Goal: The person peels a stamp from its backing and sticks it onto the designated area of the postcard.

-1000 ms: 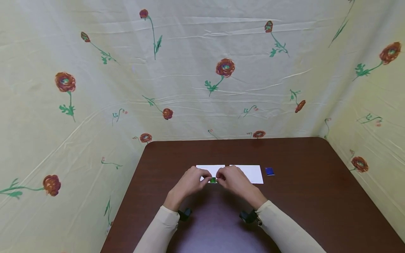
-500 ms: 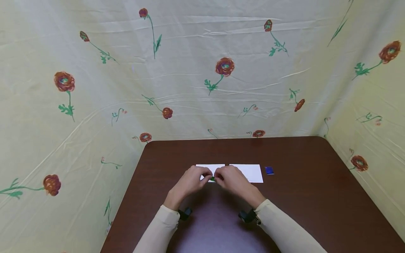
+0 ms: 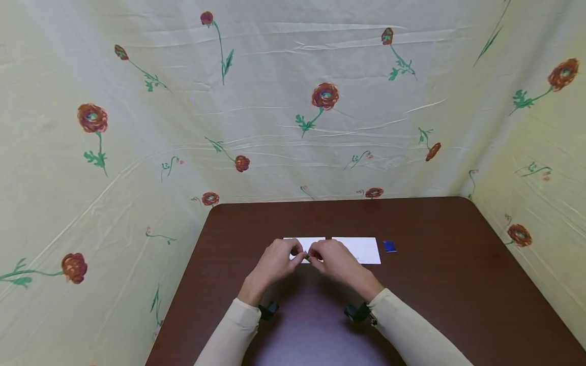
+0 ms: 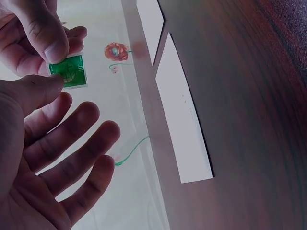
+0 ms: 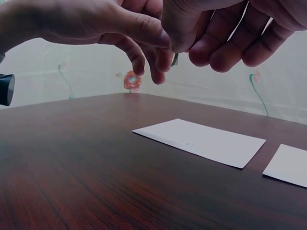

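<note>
A small green square with a pale border and a globe-like print, which looks like a postage stamp (image 4: 76, 72), is held up between both hands above the table. My left hand (image 3: 276, 256) pinches one corner with thumb and forefinger, its other fingers spread loosely. My right hand (image 3: 336, 258) pinches the opposite part, the thumb lying over its face in the left wrist view. In the right wrist view just a thin edge of it shows below the fingertips. Behind the hands lie two white paper rectangles, the left one (image 3: 304, 243) partly covered by them and the right one (image 3: 364, 249).
A small blue square (image 3: 389, 246) lies to the right of the white papers. Everything lies on a dark brown wooden table (image 3: 435, 284). A flower-patterned cloth (image 3: 274, 122) hangs behind the table and along its sides.
The right hand has moved slightly left, closer to the left hand, and grips the green stamp. The stamp has tilted, so less of its green face shows in the head view.
</note>
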`<state>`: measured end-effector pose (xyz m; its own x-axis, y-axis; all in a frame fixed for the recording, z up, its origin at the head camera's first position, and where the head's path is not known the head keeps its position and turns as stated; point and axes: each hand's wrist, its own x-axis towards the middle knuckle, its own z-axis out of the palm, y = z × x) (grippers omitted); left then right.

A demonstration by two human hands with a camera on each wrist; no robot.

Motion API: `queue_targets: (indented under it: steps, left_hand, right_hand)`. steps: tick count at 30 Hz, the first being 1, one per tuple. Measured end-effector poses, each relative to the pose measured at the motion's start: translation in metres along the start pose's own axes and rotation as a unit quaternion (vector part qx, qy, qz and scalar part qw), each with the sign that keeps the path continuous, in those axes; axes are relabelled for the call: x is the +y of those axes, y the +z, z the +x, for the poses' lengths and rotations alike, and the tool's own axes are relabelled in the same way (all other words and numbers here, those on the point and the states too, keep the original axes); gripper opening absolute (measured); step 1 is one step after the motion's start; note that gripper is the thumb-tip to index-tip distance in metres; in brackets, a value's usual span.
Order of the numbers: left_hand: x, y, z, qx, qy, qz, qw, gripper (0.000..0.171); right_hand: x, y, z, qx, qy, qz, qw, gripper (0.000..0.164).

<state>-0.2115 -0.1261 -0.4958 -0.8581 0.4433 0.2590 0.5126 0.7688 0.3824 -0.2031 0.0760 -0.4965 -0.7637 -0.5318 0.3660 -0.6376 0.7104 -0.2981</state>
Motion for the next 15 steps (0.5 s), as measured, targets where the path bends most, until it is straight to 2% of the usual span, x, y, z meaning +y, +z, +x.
queue_targets:
  steps: [9, 15]
  left_hand:
    - [-0.0001, 0.0048, 0.0004, -0.020, 0.021, -0.027, 0.9992, 0.006]
    - [0.0006, 0.0065, 0.0002, -0.016, 0.039, -0.029, 0.9987, 0.007]
  right_hand:
    - [0.0003, 0.0002, -0.0003, 0.006, -0.004, 0.001, 1.000, 0.010]
    - [0.0008, 0.0023, -0.0006, 0.006, -0.005, 0.003, 1.000, 0.009]
